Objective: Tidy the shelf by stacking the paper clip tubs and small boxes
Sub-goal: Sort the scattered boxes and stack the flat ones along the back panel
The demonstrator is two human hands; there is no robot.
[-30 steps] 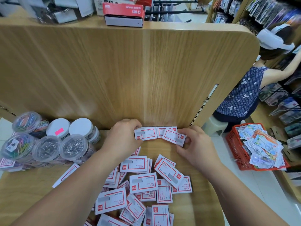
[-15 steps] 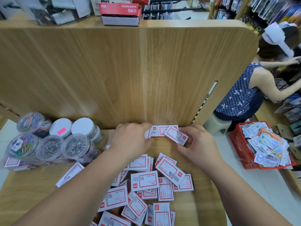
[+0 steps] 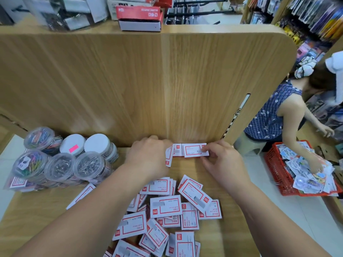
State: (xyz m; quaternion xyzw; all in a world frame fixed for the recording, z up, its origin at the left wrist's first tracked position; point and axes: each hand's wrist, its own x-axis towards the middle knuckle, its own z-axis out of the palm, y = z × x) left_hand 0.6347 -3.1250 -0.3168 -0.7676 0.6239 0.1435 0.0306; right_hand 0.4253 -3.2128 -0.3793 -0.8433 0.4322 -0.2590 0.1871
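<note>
Head view, small box (image 3: 193, 150) touching right grip (image 3: 223, 161)

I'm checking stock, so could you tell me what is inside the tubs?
Coloured clips fill two clear tubs, silver clips two more. White lids cover the back two, so their contents cannot be seen.
</note>
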